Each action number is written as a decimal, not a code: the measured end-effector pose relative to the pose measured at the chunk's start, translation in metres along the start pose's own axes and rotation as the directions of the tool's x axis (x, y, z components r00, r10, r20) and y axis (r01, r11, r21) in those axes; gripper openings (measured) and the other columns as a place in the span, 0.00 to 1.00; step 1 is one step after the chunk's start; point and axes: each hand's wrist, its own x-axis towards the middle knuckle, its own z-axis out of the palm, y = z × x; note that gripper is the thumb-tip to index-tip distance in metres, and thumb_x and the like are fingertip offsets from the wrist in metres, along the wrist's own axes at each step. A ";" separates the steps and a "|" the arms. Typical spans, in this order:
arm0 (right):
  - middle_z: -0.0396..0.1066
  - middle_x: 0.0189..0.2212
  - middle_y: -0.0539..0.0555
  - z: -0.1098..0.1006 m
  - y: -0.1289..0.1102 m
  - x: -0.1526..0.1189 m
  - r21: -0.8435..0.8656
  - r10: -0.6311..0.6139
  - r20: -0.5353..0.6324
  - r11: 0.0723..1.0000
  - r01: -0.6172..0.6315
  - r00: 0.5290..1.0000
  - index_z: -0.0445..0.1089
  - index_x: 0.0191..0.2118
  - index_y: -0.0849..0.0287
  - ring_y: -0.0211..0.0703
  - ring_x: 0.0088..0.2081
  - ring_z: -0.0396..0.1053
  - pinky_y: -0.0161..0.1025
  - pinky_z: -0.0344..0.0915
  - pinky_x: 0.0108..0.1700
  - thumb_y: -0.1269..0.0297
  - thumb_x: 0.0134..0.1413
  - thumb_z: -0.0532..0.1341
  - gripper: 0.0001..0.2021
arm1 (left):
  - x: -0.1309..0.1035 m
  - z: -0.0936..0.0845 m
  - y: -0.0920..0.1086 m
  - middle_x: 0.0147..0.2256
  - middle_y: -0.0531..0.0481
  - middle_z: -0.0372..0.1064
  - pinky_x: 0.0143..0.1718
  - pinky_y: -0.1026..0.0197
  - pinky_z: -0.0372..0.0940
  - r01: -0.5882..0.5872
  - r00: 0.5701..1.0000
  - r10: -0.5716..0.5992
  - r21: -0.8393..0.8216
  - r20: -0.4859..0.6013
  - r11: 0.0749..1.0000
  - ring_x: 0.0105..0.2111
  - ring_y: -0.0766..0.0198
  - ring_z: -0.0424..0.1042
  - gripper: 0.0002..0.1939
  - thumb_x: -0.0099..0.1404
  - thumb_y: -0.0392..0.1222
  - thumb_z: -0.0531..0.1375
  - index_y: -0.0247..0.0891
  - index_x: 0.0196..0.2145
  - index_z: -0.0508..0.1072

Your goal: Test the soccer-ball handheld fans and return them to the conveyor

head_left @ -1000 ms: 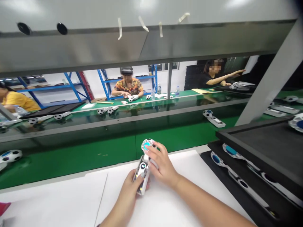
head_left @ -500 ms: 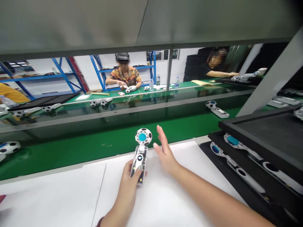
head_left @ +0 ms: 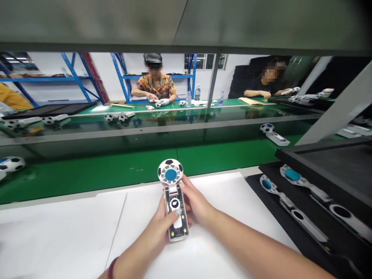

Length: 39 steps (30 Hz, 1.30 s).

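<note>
A handheld fan (head_left: pixel 174 204) stands tilted up before me, above the white work surface (head_left: pixel 221 248). Its round head has a black-and-white football pattern and a blue centre. The clear handle shows a dark circuit board, a lit round display and small yellow squares. My left hand (head_left: pixel 162 223) is wrapped round the handle, thumb on the front below the display. On the other side, my right hand (head_left: pixel 200 203) closes on the upper handle, its thumb near the hinge under the head. Some fingers of both hands are hidden behind the fan.
Beyond the work surface runs a green conveyor belt (head_left: pixel 116 170); another fan (head_left: pixel 276 137) lies on it at right. Black trays (head_left: pixel 325 155) with similar fans are stacked at my right. Across the belt sit co-workers, with water bottles (head_left: pixel 197 95) nearby. A grey shelf (head_left: pixel 174 23) hangs overhead.
My right hand has come in from the open position at the right and now grips the fan. The fan has turned more squarely toward me, and its display is easier to see.
</note>
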 end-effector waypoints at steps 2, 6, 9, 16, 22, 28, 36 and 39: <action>0.68 0.31 0.50 -0.001 0.001 0.001 0.026 0.003 0.007 1.000 -0.003 1.000 0.55 0.54 0.51 0.31 0.18 0.59 0.28 0.53 0.16 0.48 0.51 0.54 0.26 | 0.000 0.000 0.000 0.34 0.45 0.67 0.31 0.55 0.63 -0.001 1.000 0.001 0.022 0.006 1.000 0.27 0.58 0.69 0.32 0.50 0.46 0.64 0.42 0.50 0.55; 0.68 0.37 0.56 0.002 0.001 0.001 0.042 0.059 0.056 0.997 -0.061 0.997 0.62 0.47 0.59 0.38 0.27 0.67 0.30 0.58 0.19 0.47 0.50 0.53 0.24 | -0.001 0.003 0.001 0.32 0.46 0.67 0.32 0.53 0.63 0.034 0.999 -0.033 0.056 -0.012 0.998 0.27 0.57 0.69 0.33 0.51 0.47 0.62 0.43 0.52 0.52; 0.67 0.44 0.55 0.004 -0.001 -0.001 0.075 -0.004 0.085 0.997 -0.003 0.996 0.60 0.47 0.58 0.40 0.35 0.69 0.35 0.65 0.31 0.51 0.49 0.57 0.21 | -0.002 0.005 0.002 0.35 0.45 0.66 0.35 0.52 0.64 0.036 0.999 -0.034 0.045 -0.031 0.998 0.32 0.54 0.69 0.34 0.50 0.44 0.63 0.44 0.52 0.53; 0.67 0.44 0.56 0.007 -0.007 -0.005 0.079 -0.024 0.081 0.997 0.018 0.996 0.60 0.44 0.59 0.42 0.39 0.68 0.40 0.64 0.40 0.51 0.45 0.61 0.22 | -0.004 0.007 0.005 0.35 0.45 0.67 0.35 0.51 0.63 0.053 0.999 -0.052 0.039 -0.014 0.998 0.34 0.51 0.69 0.35 0.50 0.42 0.62 0.45 0.54 0.53; 0.68 0.42 0.56 0.009 -0.009 -0.006 0.063 -0.046 0.096 0.997 0.041 0.994 0.60 0.43 0.60 0.43 0.40 0.68 0.42 0.63 0.43 0.51 0.44 0.61 0.23 | -0.004 0.003 0.005 0.39 0.45 0.66 0.39 0.48 0.63 0.047 0.999 -0.047 0.060 -0.001 0.997 0.38 0.50 0.68 0.35 0.50 0.42 0.62 0.46 0.54 0.52; 0.69 0.40 0.54 0.005 -0.008 -0.004 0.064 -0.026 0.088 0.998 0.020 0.996 0.61 0.43 0.59 0.40 0.37 0.68 0.37 0.65 0.38 0.52 0.45 0.61 0.21 | -0.002 -0.002 0.005 0.39 0.45 0.65 0.39 0.49 0.62 0.047 0.997 -0.052 0.077 0.062 0.996 0.35 0.54 0.69 0.34 0.53 0.41 0.60 0.46 0.55 0.50; 0.69 0.40 0.54 0.003 -0.007 -0.005 0.019 -0.013 0.079 1.000 0.011 0.997 0.63 0.44 0.58 0.35 0.27 0.67 0.33 0.64 0.28 0.51 0.46 0.60 0.21 | -0.002 -0.007 0.003 0.38 0.46 0.64 0.40 0.48 0.61 0.034 0.989 -0.042 0.058 0.139 0.998 0.35 0.53 0.69 0.35 0.52 0.41 0.60 0.46 0.55 0.48; 0.69 0.40 0.54 0.003 -0.007 -0.005 0.005 0.005 0.085 1.000 -0.005 0.996 0.62 0.44 0.58 0.33 0.24 0.65 0.31 0.63 0.24 0.51 0.47 0.59 0.20 | -0.002 -0.006 0.003 0.38 0.46 0.64 0.39 0.48 0.62 0.029 0.991 -0.037 0.059 0.126 0.998 0.34 0.53 0.70 0.34 0.52 0.41 0.59 0.46 0.54 0.47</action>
